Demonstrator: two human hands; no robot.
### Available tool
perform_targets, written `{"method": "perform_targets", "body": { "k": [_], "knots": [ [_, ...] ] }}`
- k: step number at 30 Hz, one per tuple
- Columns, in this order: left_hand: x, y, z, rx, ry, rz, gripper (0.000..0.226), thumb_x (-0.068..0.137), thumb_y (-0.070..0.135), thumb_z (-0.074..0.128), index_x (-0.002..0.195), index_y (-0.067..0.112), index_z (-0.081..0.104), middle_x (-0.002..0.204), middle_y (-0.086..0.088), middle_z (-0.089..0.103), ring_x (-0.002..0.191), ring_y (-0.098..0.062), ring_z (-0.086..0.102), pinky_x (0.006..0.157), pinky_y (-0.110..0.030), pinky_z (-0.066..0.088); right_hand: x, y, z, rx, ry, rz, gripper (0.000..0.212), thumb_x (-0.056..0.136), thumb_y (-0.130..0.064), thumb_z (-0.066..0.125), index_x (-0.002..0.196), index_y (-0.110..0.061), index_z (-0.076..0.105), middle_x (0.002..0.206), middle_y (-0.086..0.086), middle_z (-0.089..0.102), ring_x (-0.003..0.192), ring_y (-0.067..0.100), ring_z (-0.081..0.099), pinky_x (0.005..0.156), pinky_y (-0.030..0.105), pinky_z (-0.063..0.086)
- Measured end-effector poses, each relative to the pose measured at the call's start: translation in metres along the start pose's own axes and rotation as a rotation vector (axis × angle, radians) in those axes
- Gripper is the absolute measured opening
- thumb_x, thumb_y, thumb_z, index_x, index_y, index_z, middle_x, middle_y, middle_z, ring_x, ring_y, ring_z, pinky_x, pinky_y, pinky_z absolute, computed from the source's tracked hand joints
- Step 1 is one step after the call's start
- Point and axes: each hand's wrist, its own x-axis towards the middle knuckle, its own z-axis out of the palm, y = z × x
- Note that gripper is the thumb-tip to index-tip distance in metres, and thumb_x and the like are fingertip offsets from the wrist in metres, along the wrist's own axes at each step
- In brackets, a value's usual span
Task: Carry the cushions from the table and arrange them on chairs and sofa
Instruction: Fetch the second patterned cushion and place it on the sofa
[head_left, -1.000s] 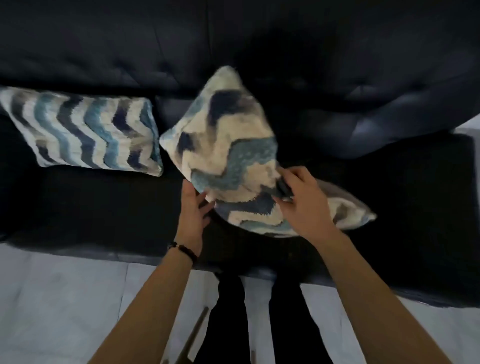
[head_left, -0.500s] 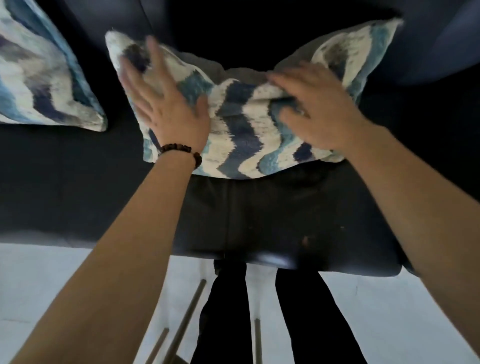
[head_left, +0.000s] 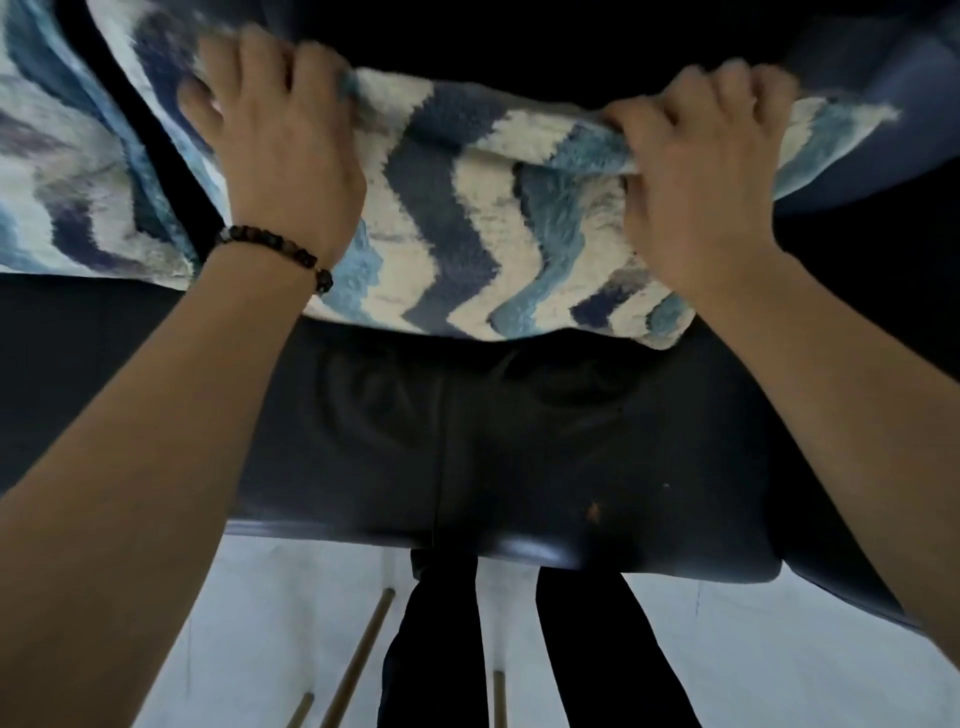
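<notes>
Both hands grip the top edge of a blue-and-white zigzag cushion (head_left: 467, 218) that stands on the dark sofa (head_left: 519, 467). The left hand (head_left: 280, 150), with a beaded bracelet (head_left: 275, 254) at its wrist, curls its fingers over the edge; the right hand (head_left: 696, 166) bunches the fabric. Just left of the left hand stands a second matching cushion (head_left: 67, 171). Below the arms show dark trousers (head_left: 597, 649) and pale floor (head_left: 779, 649)
</notes>
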Motion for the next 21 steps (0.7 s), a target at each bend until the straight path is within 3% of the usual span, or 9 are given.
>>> {"method": "perform_targets", "body": {
  "k": [2,4,8,10,14,17,19,21],
  "knots": [
    [0.015,-0.002,0.005,0.005,0.031,-0.022,0.039,0.099,0.025,0.032,0.131,0.010,0.050,0.144,-0.021,0.046,0.140,-0.040,0.038,0.109,-0.052,0.030,0.014,-0.001,0.005,-0.021,0.059,0.042,0.052,0.091,-0.012,0.055,0.141,-0.024,0.047,0.123,0.019,0.052,0.118,0.041,0.050,0.104,0.047,0.022],
    [0.025,-0.003,0.017,0.005,-0.052,-0.025,0.037,0.100,0.024,0.036,0.130,0.007,0.049,0.149,-0.024,0.041,0.143,-0.043,0.034,0.111,-0.058,0.031,0.026,0.000,0.018,0.053,-0.006,0.112,0.063,0.091,-0.029,0.063,0.148,-0.025,0.039,0.136,0.020,0.048,0.128,0.042,0.045,0.111,0.049,0.026],
    [0.026,-0.005,0.035,-0.043,-0.207,0.002,0.041,0.094,0.021,0.048,0.132,0.004,0.048,0.147,-0.025,0.040,0.144,-0.045,0.030,0.113,-0.067,0.027,0.024,0.017,0.034,0.174,-0.187,0.351,0.116,0.074,-0.070,0.073,0.162,-0.020,0.015,0.162,0.023,0.024,0.153,0.042,0.018,0.123,0.056,0.009],
    [0.018,-0.008,0.038,-0.082,-0.240,0.064,0.044,0.091,0.022,0.051,0.130,0.003,0.048,0.145,-0.025,0.042,0.143,-0.047,0.030,0.112,-0.068,0.027,0.017,0.024,0.034,0.132,-0.268,0.412,0.127,0.066,-0.079,0.072,0.162,-0.023,0.012,0.157,0.025,0.031,0.150,0.044,0.024,0.121,0.061,0.006],
    [0.008,-0.015,0.030,-0.001,-0.217,0.090,0.037,0.099,0.020,0.049,0.129,-0.002,0.048,0.138,-0.029,0.045,0.135,-0.050,0.036,0.101,-0.067,0.037,0.018,0.033,0.029,0.128,-0.375,0.341,0.107,0.063,-0.081,0.074,0.146,-0.022,0.042,0.133,0.025,0.055,0.126,0.045,0.049,0.112,0.058,0.029],
    [0.018,-0.020,0.014,0.014,-0.097,0.026,0.037,0.102,0.026,0.043,0.132,0.006,0.051,0.134,-0.027,0.049,0.133,-0.049,0.038,0.097,-0.061,0.037,0.035,0.048,0.016,0.207,-0.369,0.267,0.105,0.053,-0.091,0.064,0.133,-0.023,0.056,0.121,0.021,0.067,0.113,0.045,0.062,0.100,0.058,0.046],
    [0.024,-0.018,0.010,-0.011,-0.034,-0.033,0.040,0.100,0.032,0.041,0.133,0.013,0.053,0.136,-0.023,0.049,0.136,-0.046,0.038,0.096,-0.057,0.037,0.047,0.060,0.018,0.224,-0.294,0.244,0.107,0.055,-0.097,0.050,0.132,-0.023,0.058,0.123,0.019,0.068,0.113,0.045,0.062,0.096,0.061,0.049],
    [0.030,-0.013,0.017,-0.045,-0.049,-0.059,0.041,0.100,0.033,0.041,0.136,0.016,0.053,0.141,-0.021,0.047,0.138,-0.043,0.037,0.098,-0.055,0.037,0.054,0.059,0.025,0.226,-0.233,0.286,0.092,0.071,-0.087,0.055,0.137,-0.024,0.053,0.134,0.018,0.061,0.124,0.045,0.055,0.104,0.065,0.043]
  ]
}}
